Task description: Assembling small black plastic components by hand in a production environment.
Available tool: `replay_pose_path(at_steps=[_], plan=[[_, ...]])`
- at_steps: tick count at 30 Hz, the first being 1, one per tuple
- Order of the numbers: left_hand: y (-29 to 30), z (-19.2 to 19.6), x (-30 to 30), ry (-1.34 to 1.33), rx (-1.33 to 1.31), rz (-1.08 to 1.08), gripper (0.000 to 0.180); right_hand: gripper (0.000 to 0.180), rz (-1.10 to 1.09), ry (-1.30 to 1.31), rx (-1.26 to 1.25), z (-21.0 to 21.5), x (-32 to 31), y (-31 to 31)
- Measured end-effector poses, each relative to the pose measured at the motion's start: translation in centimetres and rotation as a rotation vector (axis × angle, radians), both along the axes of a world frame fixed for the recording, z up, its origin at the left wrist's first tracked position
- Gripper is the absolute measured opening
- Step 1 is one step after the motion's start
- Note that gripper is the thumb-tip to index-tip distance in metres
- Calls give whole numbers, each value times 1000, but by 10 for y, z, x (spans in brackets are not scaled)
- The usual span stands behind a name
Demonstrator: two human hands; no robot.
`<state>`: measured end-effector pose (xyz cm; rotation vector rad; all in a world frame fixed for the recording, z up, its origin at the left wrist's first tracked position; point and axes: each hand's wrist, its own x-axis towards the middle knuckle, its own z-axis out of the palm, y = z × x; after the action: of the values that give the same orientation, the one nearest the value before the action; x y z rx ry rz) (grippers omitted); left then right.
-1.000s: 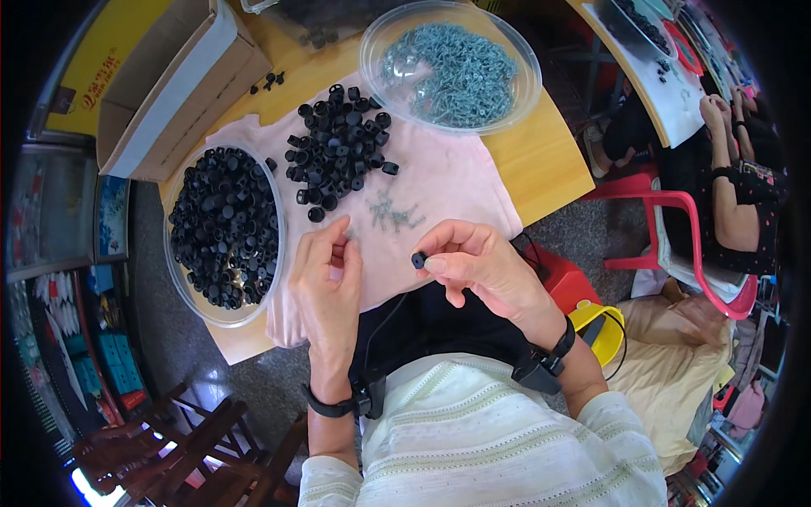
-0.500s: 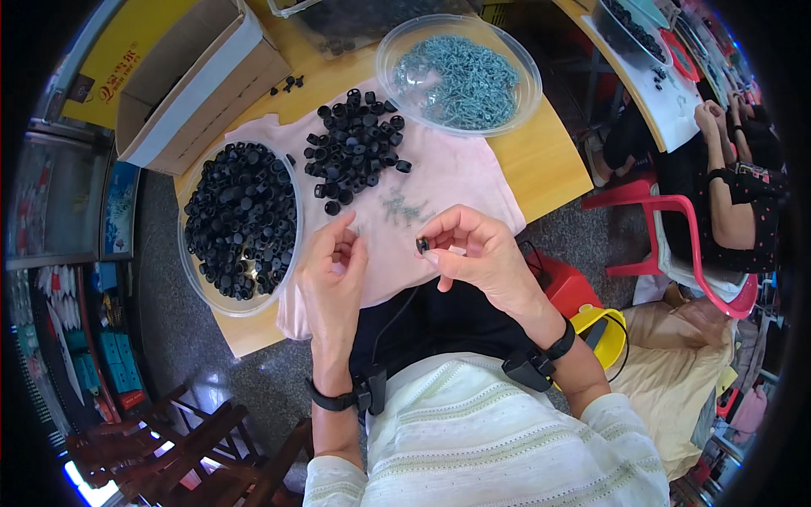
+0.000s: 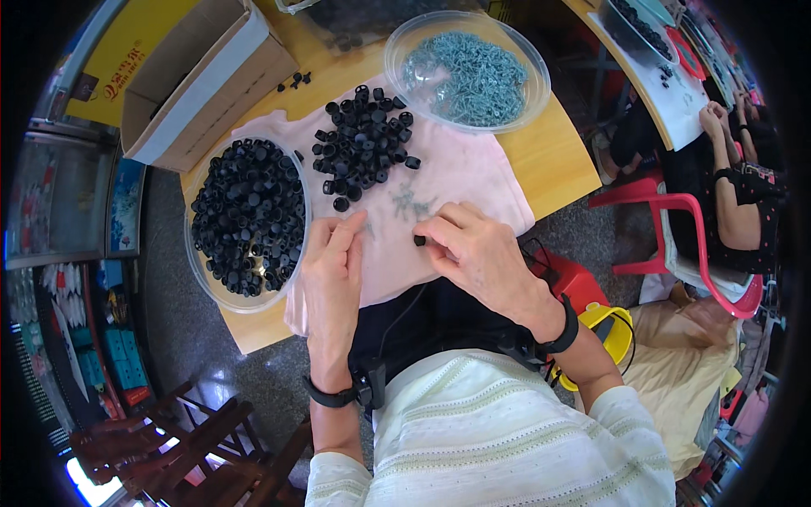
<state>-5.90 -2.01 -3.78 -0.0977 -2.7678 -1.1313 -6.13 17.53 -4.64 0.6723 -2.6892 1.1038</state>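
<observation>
head view: small black cap (image 3: 419, 241)

wooden table (image 3: 564, 160) | pink cloth (image 3: 473, 182) | two clear bowls | cardboard box (image 3: 203, 84)

The right hand (image 3: 473, 249) hides most of the small black cap (image 3: 419, 241); the grey pieces (image 3: 463, 76) are too small to identify.

The right hand (image 3: 477, 249) has lowered its small black cap (image 3: 419, 241) toward the pink cloth (image 3: 473, 173); left hand (image 3: 334, 270) fingers have straightened.
</observation>
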Motion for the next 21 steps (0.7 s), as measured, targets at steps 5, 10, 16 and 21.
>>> replay_pose_path(at_steps=[5, 10, 16, 21], plan=[[0, 0, -3, 0, -71, -25, 16, 19, -21, -60, -37, 10, 0, -1], [-2, -2, -3, 43, -93, -55, 13, 15, -6, -38, -108, 8, -9, -14], [4, 0, -4, 16, -143, -80, 12, 15, -48, 23, -54, -3, -20, -32], [4, 1, 1, 1, -39, -39, 12, 10, -44, 40, -83, -2, -20, -36]])
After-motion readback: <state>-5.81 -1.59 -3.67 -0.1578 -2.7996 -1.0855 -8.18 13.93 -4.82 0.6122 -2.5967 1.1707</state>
